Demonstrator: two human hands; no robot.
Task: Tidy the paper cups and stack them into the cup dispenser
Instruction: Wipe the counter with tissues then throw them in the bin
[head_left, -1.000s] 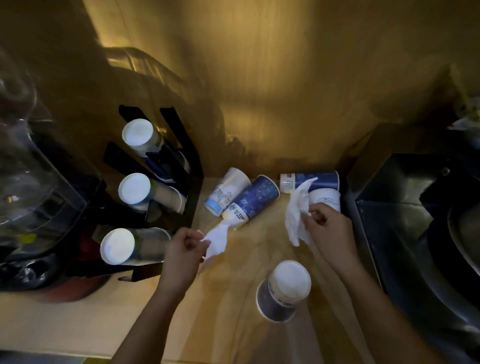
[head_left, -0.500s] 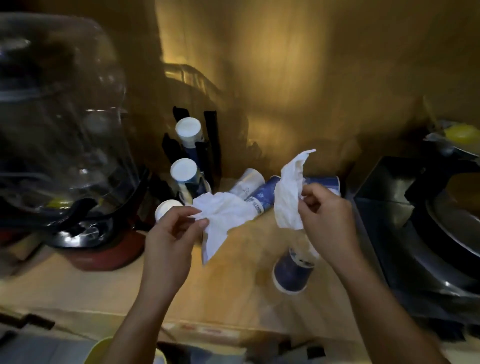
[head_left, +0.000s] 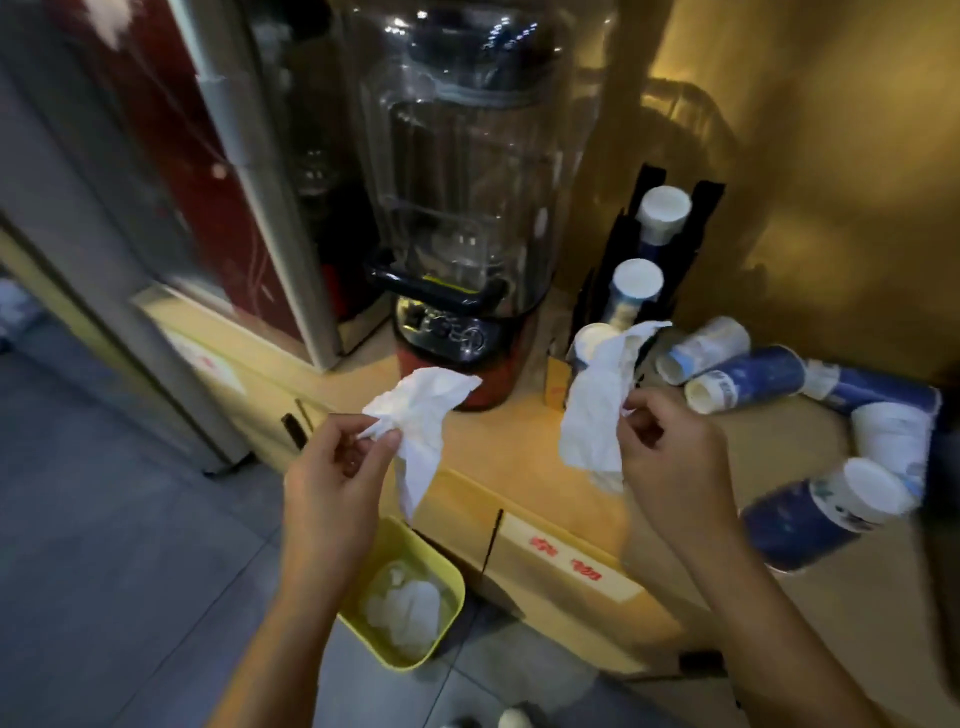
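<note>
Two tissues in the hands, one each: left hand (head_left: 337, 467) pinching a crumpled tissue (head_left: 421, 415) above the yellow bin (head_left: 447, 571) on the floor, right hand (head_left: 670, 452) pinching a second tissue (head_left: 597, 410) over the counter (head_left: 519, 457) edge. Both closed on soft paper only, no cup held. Loose cups (head_left: 748, 374) lying on their sides on the counter at the right, well apart from the hands, some blue, some white, a few already nested; one short stack (head_left: 826, 514) near the right wrist. Dispenser (head_left: 649, 249) standing beside the blender (head_left: 467, 208), three rows already showing white cup bottoms. Probably very light and thin-walled, so easy to crush or dent; rolling freely when touched. Best taken around the middle of the wall with a gentle wrap of fingers, not at the rim, then nested mouth over bottom. Likely first to drop both tissues in the bin, to free the hands.
</note>
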